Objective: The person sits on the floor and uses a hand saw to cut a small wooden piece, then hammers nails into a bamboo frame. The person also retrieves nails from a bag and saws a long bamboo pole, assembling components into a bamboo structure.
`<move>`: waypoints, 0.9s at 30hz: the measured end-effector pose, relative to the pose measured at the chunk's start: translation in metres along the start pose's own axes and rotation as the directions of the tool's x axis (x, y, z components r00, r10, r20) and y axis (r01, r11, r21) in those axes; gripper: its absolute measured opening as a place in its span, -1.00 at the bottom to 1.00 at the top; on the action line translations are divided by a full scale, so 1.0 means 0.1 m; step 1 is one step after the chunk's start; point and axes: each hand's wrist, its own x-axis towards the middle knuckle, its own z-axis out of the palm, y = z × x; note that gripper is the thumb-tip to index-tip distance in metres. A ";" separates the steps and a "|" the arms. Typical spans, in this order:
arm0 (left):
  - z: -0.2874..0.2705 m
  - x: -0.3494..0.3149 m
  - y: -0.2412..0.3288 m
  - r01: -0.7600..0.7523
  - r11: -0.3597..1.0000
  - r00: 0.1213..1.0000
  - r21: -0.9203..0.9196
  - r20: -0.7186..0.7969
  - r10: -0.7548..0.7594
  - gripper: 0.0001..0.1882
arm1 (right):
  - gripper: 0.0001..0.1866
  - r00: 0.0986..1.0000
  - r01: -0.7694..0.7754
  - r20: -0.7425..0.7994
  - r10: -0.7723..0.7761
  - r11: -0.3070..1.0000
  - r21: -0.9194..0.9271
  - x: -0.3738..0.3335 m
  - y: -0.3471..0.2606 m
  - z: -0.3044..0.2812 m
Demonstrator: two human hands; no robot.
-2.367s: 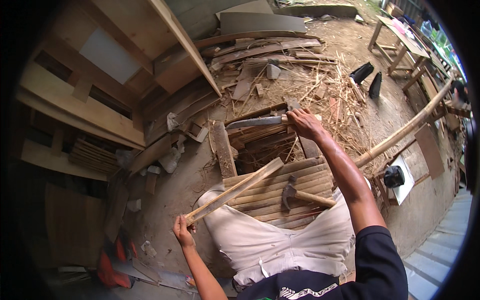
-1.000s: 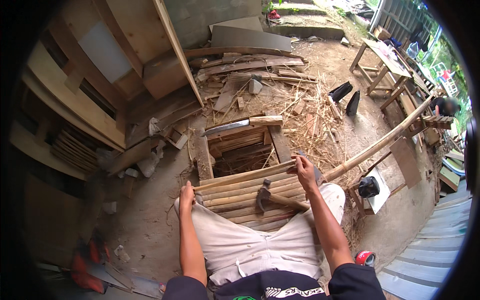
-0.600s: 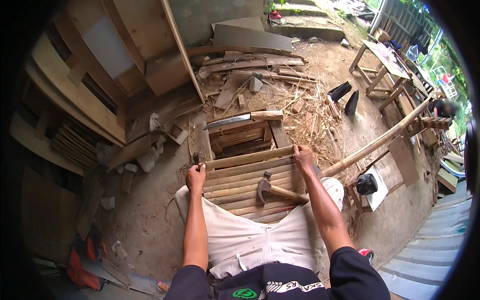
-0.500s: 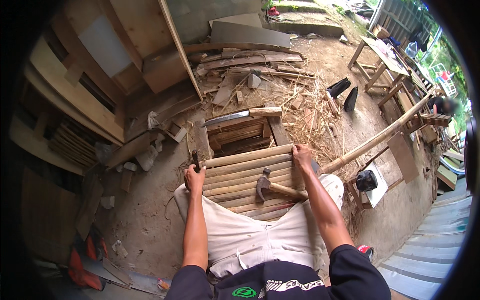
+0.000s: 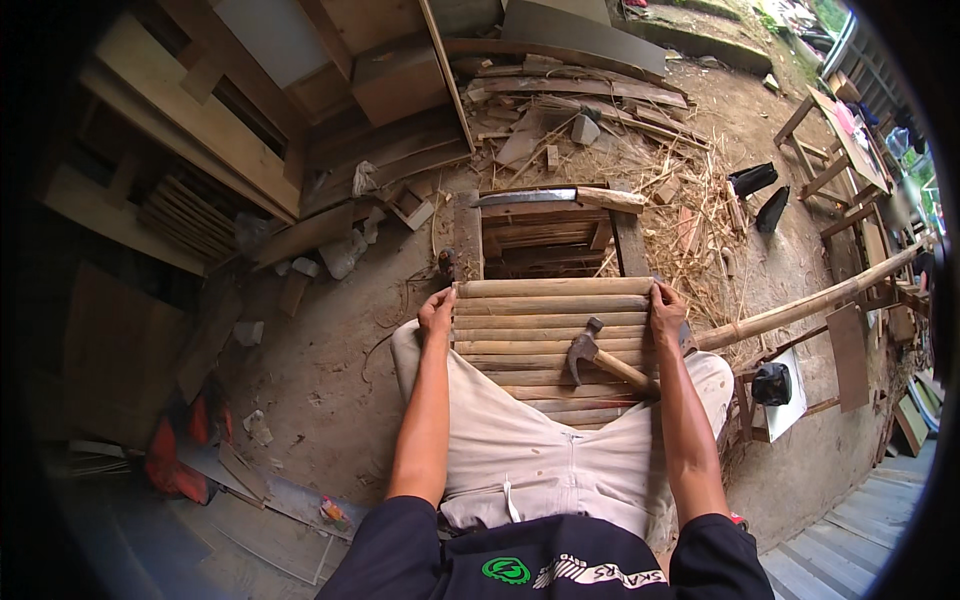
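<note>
between the two hands, a slatted bamboo panel (image 5: 550,335) rests across the person's lap, its slats running left to right, rounded and pale tan. left hand (image 5: 436,313) fingers curl over the slat ends at the left edge; right hand (image 5: 667,308) fingers wrap the right edge, both closed on the panel. just inboard of the right fingers a hammer (image 5: 605,362) lies on the slats, dark metal head toward the left hand, wooden handle angled toward the right forearm.

Left hand (image 5: 436,312): we note it gripping the slat panel (image 5: 550,320) edge;
Right hand (image 5: 667,308): opposite edge;
Hammer (image 5: 600,360): lying on slats
</note>
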 end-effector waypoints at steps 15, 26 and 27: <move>0.00 -0.03 0.15 -0.094 0.965 0.995 0.247 -0.010 0.099 -0.74 | -0.68 0.996 -0.084 -0.036 0.079 0.977 -0.194 0.01 -0.10 -0.05; -0.01 -0.06 0.16 -0.141 0.913 0.985 0.383 -0.034 0.167 -0.74 | -0.73 0.998 0.051 -0.014 -0.056 0.964 -0.260 -0.01 0.07 -0.01; -0.02 -0.06 0.16 -0.142 0.929 0.987 0.342 -0.016 0.157 -0.74 | -0.72 0.999 0.045 0.005 -0.045 0.959 -0.280 -0.01 0.06 -0.01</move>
